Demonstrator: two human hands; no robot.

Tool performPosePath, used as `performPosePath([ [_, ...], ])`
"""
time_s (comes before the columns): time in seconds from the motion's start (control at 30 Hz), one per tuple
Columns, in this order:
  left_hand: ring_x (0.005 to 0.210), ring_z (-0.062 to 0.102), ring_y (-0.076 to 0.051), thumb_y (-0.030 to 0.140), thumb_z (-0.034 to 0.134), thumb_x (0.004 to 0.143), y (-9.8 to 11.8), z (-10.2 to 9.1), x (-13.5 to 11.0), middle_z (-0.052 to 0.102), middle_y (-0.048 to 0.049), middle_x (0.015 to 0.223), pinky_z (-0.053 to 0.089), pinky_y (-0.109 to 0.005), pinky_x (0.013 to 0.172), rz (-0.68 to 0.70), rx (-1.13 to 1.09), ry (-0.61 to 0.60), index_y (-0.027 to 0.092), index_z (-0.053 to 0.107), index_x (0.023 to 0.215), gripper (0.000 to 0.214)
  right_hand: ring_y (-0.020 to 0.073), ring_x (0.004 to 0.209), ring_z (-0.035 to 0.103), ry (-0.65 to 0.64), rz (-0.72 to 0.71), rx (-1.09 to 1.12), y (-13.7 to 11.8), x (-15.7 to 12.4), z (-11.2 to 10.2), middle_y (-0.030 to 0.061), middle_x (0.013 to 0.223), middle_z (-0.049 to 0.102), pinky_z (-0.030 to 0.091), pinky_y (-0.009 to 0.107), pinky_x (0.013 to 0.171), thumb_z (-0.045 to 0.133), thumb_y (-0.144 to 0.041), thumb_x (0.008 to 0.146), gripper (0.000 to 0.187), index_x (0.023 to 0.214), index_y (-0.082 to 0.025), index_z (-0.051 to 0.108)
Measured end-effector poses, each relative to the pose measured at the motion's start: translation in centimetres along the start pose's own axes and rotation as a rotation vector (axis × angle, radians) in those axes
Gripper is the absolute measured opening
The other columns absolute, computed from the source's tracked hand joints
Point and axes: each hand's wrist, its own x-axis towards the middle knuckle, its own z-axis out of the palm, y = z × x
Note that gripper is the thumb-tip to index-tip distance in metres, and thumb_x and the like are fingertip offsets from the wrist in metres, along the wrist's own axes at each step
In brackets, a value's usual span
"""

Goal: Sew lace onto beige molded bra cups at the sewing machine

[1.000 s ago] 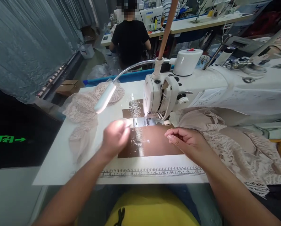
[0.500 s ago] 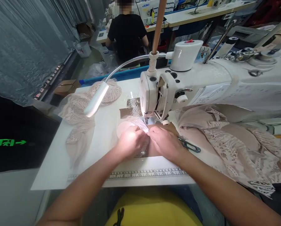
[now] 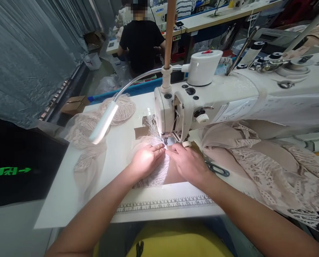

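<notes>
A pale pink lace piece (image 3: 159, 171) lies under the needle area of a white sewing machine (image 3: 172, 110), its patterned part spread toward me. My left hand (image 3: 147, 160) rests on the lace with its fingers stretched out toward the presser foot. Just right of the needle, my right hand (image 3: 190, 162) has thumb and bent forefinger closed at the fabric's edge. The fingertips of both hands nearly meet in front of the foot. Whatever lies under my palms is hidden. Dark thread snips (image 3: 218, 169) lie beside my right wrist.
More lace pieces (image 3: 91, 132) lie at the table's left, and a lace-and-cup pile (image 3: 261, 157) at the right. A lit lamp (image 3: 103, 122) hangs over the left side. A printed ruler (image 3: 164, 206) runs along the front edge. A person in black (image 3: 142, 46) sits ahead.
My left hand has gone from a curled grip to lying flatter with fingers extended. More patterned lace now shows below the hands. The whole view has shifted slightly.
</notes>
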Motion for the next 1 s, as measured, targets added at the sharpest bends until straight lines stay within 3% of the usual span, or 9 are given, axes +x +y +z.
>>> performPosePath([
  [0.17,0.098,0.062,-0.026,0.029,0.038,0.096,-0.4,0.1,0.8,0.062,-0.0134,0.125,0.050,-0.040,0.080,-0.030,0.036,0.017,0.014,0.065,0.115,0.036,0.0188,0.075,0.054,-0.014,0.051,-0.001,0.1,0.6,-0.1,0.0068,0.100,0.067,0.030,0.030,0.055,0.044,-0.001,0.080,0.045,0.112,-0.023,0.066],
  [0.37,0.085,0.059,-0.023,0.028,0.042,0.095,-1.1,-0.3,1.5,0.069,-0.0133,0.109,0.048,-0.039,0.078,0.054,0.006,0.064,0.014,0.067,0.110,0.032,0.0190,0.075,0.055,0.007,0.057,-0.018,-0.1,0.9,0.0,0.0079,0.096,0.067,0.033,0.029,0.057,0.044,-0.001,0.079,0.043,0.109,-0.022,0.066],
  [0.53,0.096,0.061,-0.023,0.029,0.043,0.095,-1.8,0.3,1.3,0.066,-0.0142,0.118,0.049,-0.041,0.084,0.077,-0.025,0.094,0.015,0.065,0.115,0.033,0.0174,0.070,0.053,0.025,0.047,-0.025,-0.3,0.7,0.2,0.0077,0.087,0.065,0.030,0.029,0.054,0.042,0.001,0.079,0.040,0.103,-0.018,0.066],
  [0.73,0.102,0.059,-0.024,0.026,0.043,0.094,-2.6,0.7,1.2,0.062,-0.0122,0.125,0.048,-0.042,0.086,0.106,0.009,0.094,0.016,0.062,0.121,0.034,0.0160,0.067,0.050,0.052,0.039,-0.019,-0.2,0.6,0.7,0.0067,0.092,0.065,0.029,0.029,0.054,0.043,0.001,0.079,0.040,0.106,-0.019,0.066],
  [0.87,0.102,0.058,-0.024,0.027,0.040,0.096,-2.4,0.5,1.5,0.065,-0.0120,0.119,0.046,-0.042,0.089,0.071,0.043,0.094,0.015,0.063,0.118,0.034,0.0154,0.066,0.049,0.060,0.029,-0.010,0.0,0.5,0.8,0.0063,0.093,0.064,0.029,0.029,0.055,0.045,0.000,0.079,0.042,0.109,-0.020,0.067],
  [1.0,0.107,0.053,-0.027,0.028,0.039,0.095,-2.0,0.3,1.2,0.060,-0.0131,0.125,0.044,-0.044,0.090,-0.012,0.145,0.082,0.017,0.061,0.121,0.035,0.0140,0.063,0.047,0.099,0.010,0.002,0.2,0.2,1.0,0.0061,0.090,0.063,0.029,0.028,0.055,0.043,0.001,0.080,0.043,0.110,-0.019,0.066],
])
